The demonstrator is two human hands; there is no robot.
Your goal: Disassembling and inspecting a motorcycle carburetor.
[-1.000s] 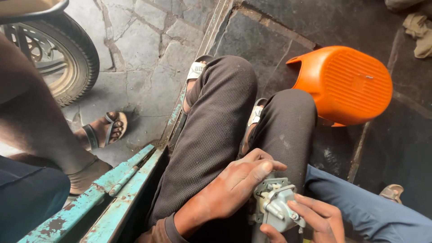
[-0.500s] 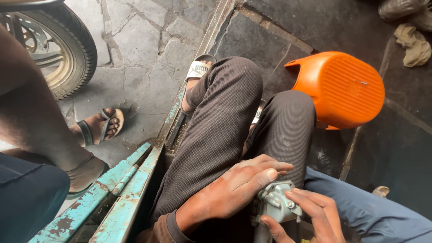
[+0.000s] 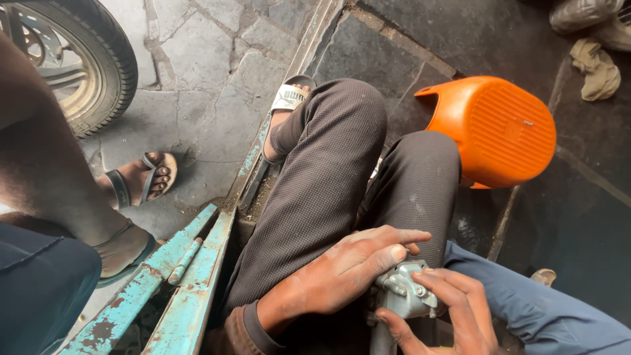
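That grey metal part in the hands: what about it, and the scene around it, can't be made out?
- Head view: the grey metal part is mostly covered by the left hand and right hand; its kind is unclear.
- Its lower end is cut off by the bottom edge.
- The wheel is cut off by the top-left corner.
- The orange tub lies tipped, its inside hidden.

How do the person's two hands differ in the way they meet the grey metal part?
The left hand lies palm-down over the grey metal part, index finger stretched across its top; the right hand comes from below, fingers curled round its side. The left hand shows whole, the right is cut by the frame edge. Both touch the part, above the person's lap.
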